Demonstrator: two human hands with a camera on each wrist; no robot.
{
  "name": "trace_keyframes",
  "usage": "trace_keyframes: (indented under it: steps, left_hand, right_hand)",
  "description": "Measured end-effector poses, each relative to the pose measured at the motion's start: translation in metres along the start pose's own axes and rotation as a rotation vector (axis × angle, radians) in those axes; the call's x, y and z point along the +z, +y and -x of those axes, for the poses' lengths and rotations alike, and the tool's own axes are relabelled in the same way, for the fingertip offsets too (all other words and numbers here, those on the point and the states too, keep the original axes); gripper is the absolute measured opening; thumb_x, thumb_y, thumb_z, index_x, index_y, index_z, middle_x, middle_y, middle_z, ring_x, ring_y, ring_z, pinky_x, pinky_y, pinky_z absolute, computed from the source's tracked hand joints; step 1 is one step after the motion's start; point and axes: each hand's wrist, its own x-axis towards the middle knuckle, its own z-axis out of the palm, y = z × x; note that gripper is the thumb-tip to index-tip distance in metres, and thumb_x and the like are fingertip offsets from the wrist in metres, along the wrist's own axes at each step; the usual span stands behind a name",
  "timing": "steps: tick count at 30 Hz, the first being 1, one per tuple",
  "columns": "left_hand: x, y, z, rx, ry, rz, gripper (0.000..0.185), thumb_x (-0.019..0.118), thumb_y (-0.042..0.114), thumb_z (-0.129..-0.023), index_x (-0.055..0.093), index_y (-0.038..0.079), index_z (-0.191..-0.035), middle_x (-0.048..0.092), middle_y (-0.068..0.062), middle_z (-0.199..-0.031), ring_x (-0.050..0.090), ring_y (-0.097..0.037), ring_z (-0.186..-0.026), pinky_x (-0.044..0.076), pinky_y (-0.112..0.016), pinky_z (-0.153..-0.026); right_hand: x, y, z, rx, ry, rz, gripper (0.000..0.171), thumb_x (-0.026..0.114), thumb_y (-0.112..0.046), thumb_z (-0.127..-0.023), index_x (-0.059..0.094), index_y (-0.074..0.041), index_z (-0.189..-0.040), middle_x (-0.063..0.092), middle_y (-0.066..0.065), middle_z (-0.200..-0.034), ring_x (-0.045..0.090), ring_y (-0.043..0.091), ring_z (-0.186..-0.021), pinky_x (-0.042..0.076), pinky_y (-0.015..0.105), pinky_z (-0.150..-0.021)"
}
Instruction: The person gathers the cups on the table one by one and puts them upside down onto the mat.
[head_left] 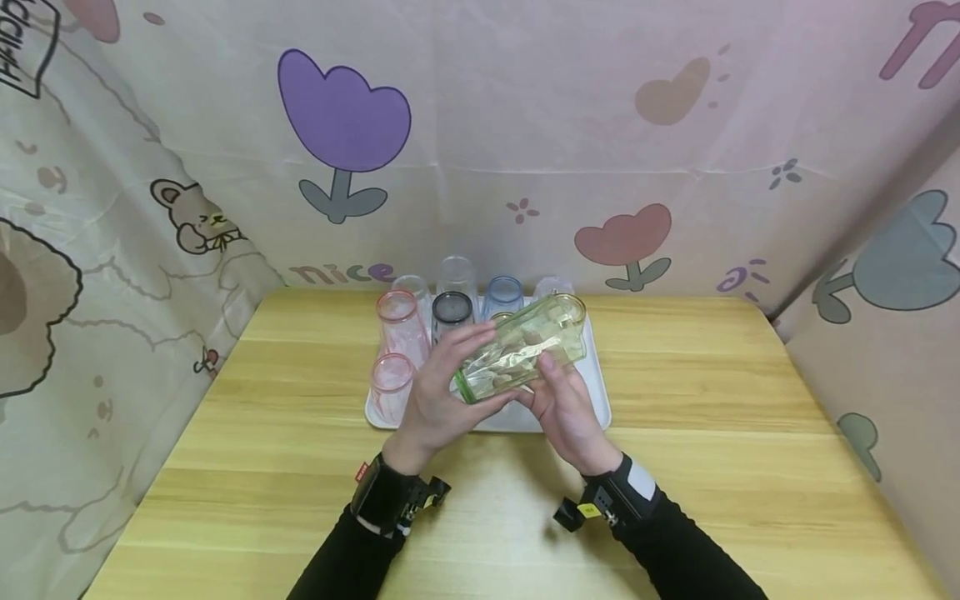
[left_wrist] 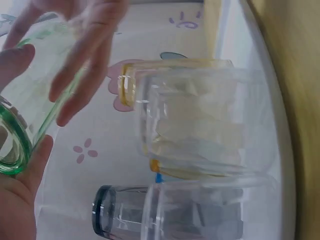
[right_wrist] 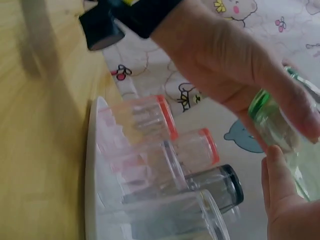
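Note:
Both hands hold a pale green glass tumbler (head_left: 517, 350) tilted on its side above the tray, its bright green-edged end toward the lower left. My left hand (head_left: 442, 400) grips it near that end, fingers along the far side and thumb underneath. My right hand (head_left: 562, 408) has its thumb pressed on the near face and its fingers beneath, mostly hidden by the glass. In the left wrist view the green edge of the tumbler (left_wrist: 20, 145) shows as a thick ring. The right wrist view shows the tumbler (right_wrist: 280, 130) between the two hands.
A white tray (head_left: 600, 392) carries several upright glasses: pink ones (head_left: 392, 387) at left, a dark grey one (head_left: 452, 310), a blue one (head_left: 503, 292) and clear ones (head_left: 457, 271). A yellow-rimmed glass (left_wrist: 127, 85) stands there too. Behind the wooden table (head_left: 690, 400) hangs printed cloth.

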Motion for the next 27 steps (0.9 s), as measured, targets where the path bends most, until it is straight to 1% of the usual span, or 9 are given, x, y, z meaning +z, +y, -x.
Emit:
trace_keyframes:
  steps: [5, 8, 10, 13, 15, 19, 23, 25, 27]
  left_hand:
    - [-0.004, 0.004, -0.004, -0.003, 0.059, -0.003, 0.080, 0.098, 0.007, -0.062, 0.062, -0.002, -0.132, 0.065, -0.020, -0.137, 0.062, -0.034, -0.127, 0.049, -0.043, -0.111]
    - [-0.007, 0.007, -0.010, -0.010, 0.065, 0.010, 0.080, 0.098, 0.006, -0.062, 0.062, -0.003, -0.132, 0.065, -0.020, -0.137, 0.062, -0.034, -0.128, 0.050, -0.043, -0.111]
    - [-0.009, 0.009, -0.015, -0.015, 0.050, 0.029, 0.079, 0.098, 0.005, -0.062, 0.062, -0.002, -0.132, 0.064, -0.019, -0.139, 0.061, -0.033, -0.129, 0.050, -0.044, -0.111]
    - [-0.011, 0.013, -0.023, -0.019, 0.005, 0.054, 0.078, 0.098, 0.003, -0.063, 0.060, -0.002, -0.131, 0.063, -0.019, -0.140, 0.059, -0.033, -0.131, 0.049, -0.043, -0.111]
    - [-0.011, 0.014, -0.029, -0.012, -0.026, 0.049, 0.078, 0.098, 0.003, -0.063, 0.060, -0.002, -0.130, 0.063, -0.020, -0.141, 0.059, -0.033, -0.132, 0.049, -0.042, -0.111]
    - [-0.011, 0.017, -0.040, 0.009, -0.086, -0.008, 0.076, 0.099, 0.006, -0.063, 0.061, 0.000, -0.128, 0.063, -0.018, -0.139, 0.059, -0.032, -0.131, 0.050, -0.038, -0.110]
    - [-0.009, 0.019, -0.050, 0.009, -0.158, -0.118, 0.072, 0.100, 0.013, -0.066, 0.065, 0.003, -0.128, 0.056, -0.017, -0.132, 0.059, -0.029, -0.122, 0.053, -0.032, -0.103]
    - [-0.008, 0.020, -0.053, -0.005, -0.206, -0.187, 0.071, 0.100, 0.017, -0.067, 0.067, 0.005, -0.129, 0.051, -0.015, -0.128, 0.060, -0.027, -0.115, 0.056, -0.028, -0.096]
    - [-0.006, 0.022, -0.056, -0.032, -0.265, -0.234, 0.072, 0.100, 0.021, -0.068, 0.068, 0.006, -0.131, 0.048, -0.014, -0.127, 0.061, -0.024, -0.110, 0.057, -0.024, -0.086]
  right_hand:
    - [-0.007, -0.008, -0.006, -0.046, 0.012, 0.030, 0.088, 0.062, -0.040, -0.104, 0.012, -0.002, -0.165, 0.033, 0.018, -0.164, 0.059, 0.017, -0.131, 0.055, 0.037, -0.103]
    - [-0.015, -0.016, -0.010, -0.110, 0.038, 0.079, 0.086, 0.064, -0.041, -0.102, 0.019, -0.001, -0.163, 0.036, 0.017, -0.162, 0.060, 0.018, -0.129, 0.055, 0.036, -0.103]
    - [-0.021, -0.022, -0.012, -0.161, 0.065, 0.120, 0.078, 0.064, -0.040, -0.102, 0.029, -0.002, -0.160, 0.046, 0.014, -0.155, 0.062, 0.018, -0.125, 0.056, 0.034, -0.101]
    - [-0.032, -0.033, -0.014, -0.235, 0.110, 0.173, 0.059, 0.060, -0.038, -0.105, 0.045, -0.005, -0.151, 0.056, 0.008, -0.139, 0.064, 0.017, -0.117, 0.058, 0.029, -0.095]
    - [-0.040, -0.040, -0.015, -0.274, 0.145, 0.182, 0.050, 0.057, -0.036, -0.106, 0.051, -0.005, -0.145, 0.058, 0.008, -0.134, 0.065, 0.017, -0.114, 0.058, 0.027, -0.093]
    - [-0.059, -0.055, -0.019, -0.315, 0.232, 0.227, 0.045, 0.049, -0.032, -0.110, 0.054, 0.002, -0.139, 0.056, 0.016, -0.133, 0.064, 0.021, -0.116, 0.058, 0.028, -0.094]
    - [-0.082, -0.068, -0.021, -0.272, 0.306, 0.335, 0.041, 0.049, -0.029, -0.111, 0.057, 0.004, -0.133, 0.058, 0.017, -0.132, 0.063, 0.027, -0.118, 0.058, 0.030, -0.096]
    - [-0.096, -0.073, -0.020, -0.209, 0.317, 0.382, 0.040, 0.053, -0.027, -0.110, 0.057, 0.005, -0.133, 0.060, 0.015, -0.130, 0.064, 0.027, -0.118, 0.058, 0.029, -0.096]
    - [-0.110, -0.077, -0.019, -0.122, 0.320, 0.461, 0.041, 0.056, -0.026, -0.109, 0.055, 0.006, -0.135, 0.061, 0.015, -0.130, 0.066, 0.024, -0.115, 0.058, 0.028, -0.095]
